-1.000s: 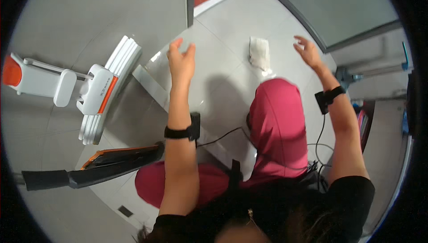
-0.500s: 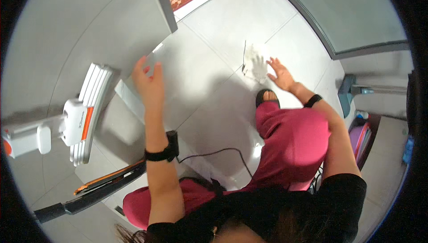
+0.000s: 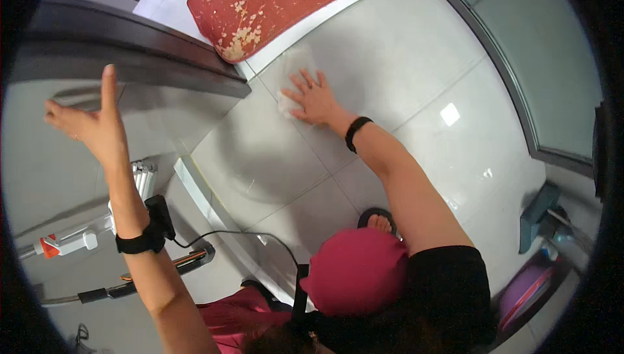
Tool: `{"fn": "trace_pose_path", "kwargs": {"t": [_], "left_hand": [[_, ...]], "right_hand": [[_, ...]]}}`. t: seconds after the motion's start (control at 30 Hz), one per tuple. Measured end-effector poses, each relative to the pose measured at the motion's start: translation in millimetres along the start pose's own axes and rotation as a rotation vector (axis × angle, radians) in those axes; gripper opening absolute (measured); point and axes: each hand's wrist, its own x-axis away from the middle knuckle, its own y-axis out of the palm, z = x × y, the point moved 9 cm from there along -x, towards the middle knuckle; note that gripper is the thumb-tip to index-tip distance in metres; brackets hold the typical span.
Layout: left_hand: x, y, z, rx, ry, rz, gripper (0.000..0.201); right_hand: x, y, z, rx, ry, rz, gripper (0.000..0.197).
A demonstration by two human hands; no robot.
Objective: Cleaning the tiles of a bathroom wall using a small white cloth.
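Observation:
My right hand (image 3: 315, 100) lies palm down with its fingers spread over a pale, thin cloth (image 3: 284, 105) on the tiled floor. Most of the cloth is under the hand, and its edges are hard to make out against the light tiles. Out to the left, my left hand (image 3: 91, 126) is raised beside the dark door frame (image 3: 149, 52), index finger stretched out and nothing seen in it. A black band with a small box (image 3: 156, 221) and a cable sits on my left wrist.
A red floor mat (image 3: 279, 13) lies at the far side. A low pale sill (image 3: 201, 188) and white and orange mop-like tools (image 3: 68, 243) stand at the left. To the right are a framed glass panel (image 3: 520, 48), a grey-green squeegee-like head (image 3: 538, 214) and a purple basin (image 3: 523, 295).
My right hand has moved forward and left and now rests on the cloth, which lies nearer the mat. My left hand has swung left and outward. The view has shifted, showing more mat.

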Motion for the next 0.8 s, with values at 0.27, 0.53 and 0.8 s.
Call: {"fn": "trace_pose_path", "kwargs": {"t": [0.27, 0.53, 0.8], "left_hand": [[-25, 23, -48, -0.195, -0.216, 0.105, 0.129], [-20, 34, -57, -0.292, -0.216, 0.009, 0.125], [47, 96, 55, 0.557, -1.183, -0.910, 0.089]], "right_hand": [[-20, -44, 171, 0.062, 0.375, 0.234, 0.066], [161, -100, 267, 0.133, 0.802, 0.251, 0.066], [290, -75, 220, 0.061, 1.025, 0.073, 0.067]]}}
